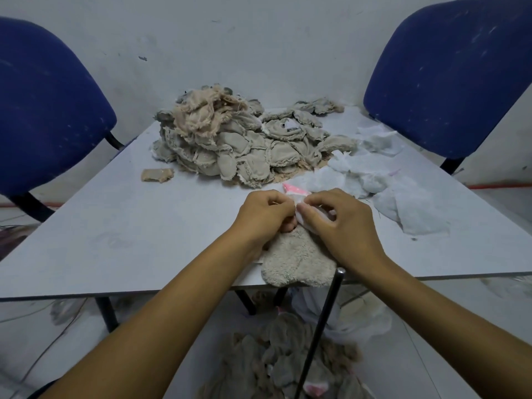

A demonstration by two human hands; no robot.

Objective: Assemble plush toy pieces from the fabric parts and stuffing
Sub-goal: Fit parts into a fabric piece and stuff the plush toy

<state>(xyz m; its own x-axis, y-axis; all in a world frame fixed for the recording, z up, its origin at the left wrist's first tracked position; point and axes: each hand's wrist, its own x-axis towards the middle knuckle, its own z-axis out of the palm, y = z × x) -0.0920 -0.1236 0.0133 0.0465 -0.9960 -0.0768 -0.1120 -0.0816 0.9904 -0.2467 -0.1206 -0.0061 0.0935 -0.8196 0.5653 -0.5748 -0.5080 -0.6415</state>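
A beige fleecy plush piece point(298, 259) lies at the table's near edge, partly hanging over it. My left hand point(263, 217) and my right hand point(339, 218) meet above its top end. Both pinch a small white and pink fabric part point(296, 194) that sticks out between the fingertips. A large heap of grey-beige fabric parts point(230, 139) sits at the back middle of the table. White stuffing point(383, 180) is spread to the right of the heap.
One loose beige scrap point(157, 175) lies left of the heap. Two blue chairs point(49, 110) point(449, 73) stand at the table's far corners. A black rod point(319, 332) leans against the near table edge point(144, 293). More plush pieces point(282, 361) lie on the floor below.
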